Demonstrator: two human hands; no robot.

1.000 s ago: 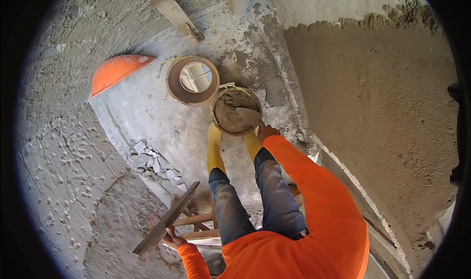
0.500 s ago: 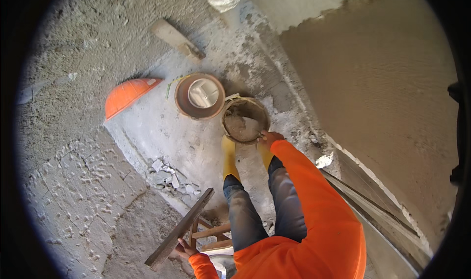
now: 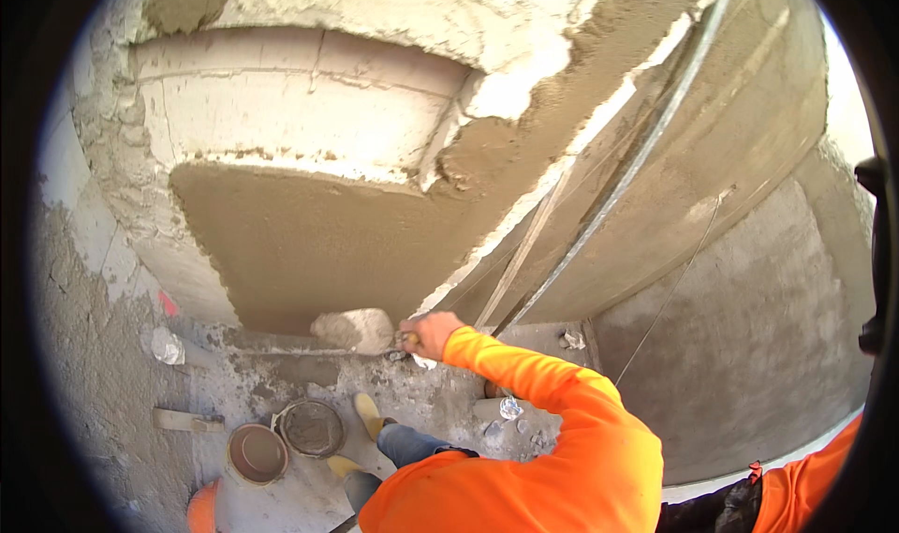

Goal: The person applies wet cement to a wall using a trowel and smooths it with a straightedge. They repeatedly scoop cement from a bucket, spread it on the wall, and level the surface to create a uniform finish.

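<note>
My right hand [image 3: 429, 334] is closed round the handle of a trowel [image 3: 376, 331]. Grey mortar [image 3: 339, 329] lies on its blade, low in front of the wall beside the freshly plastered brown patch [image 3: 309, 243]. On the floor below stands a bucket of mortar [image 3: 314, 428], just left of my yellow boots [image 3: 368, 411]. A second, reddish-brown bucket [image 3: 257, 453] is close beside it. My left hand is out of view, hidden below my orange-sleeved body.
Long straight bars [image 3: 618, 191] lean against the wall on the right. A flat wooden tool [image 3: 187, 421] and an orange half-round tub [image 3: 202, 507] lie at the left. At lower right appears another orange sleeve [image 3: 810, 477]. Rubble [image 3: 524, 430] lies on the floor.
My view has swung up and right to the wall. The right hand has left the mortar bucket and now holds the loaded trowel at the wall. My left hand and its wooden board have gone from view.
</note>
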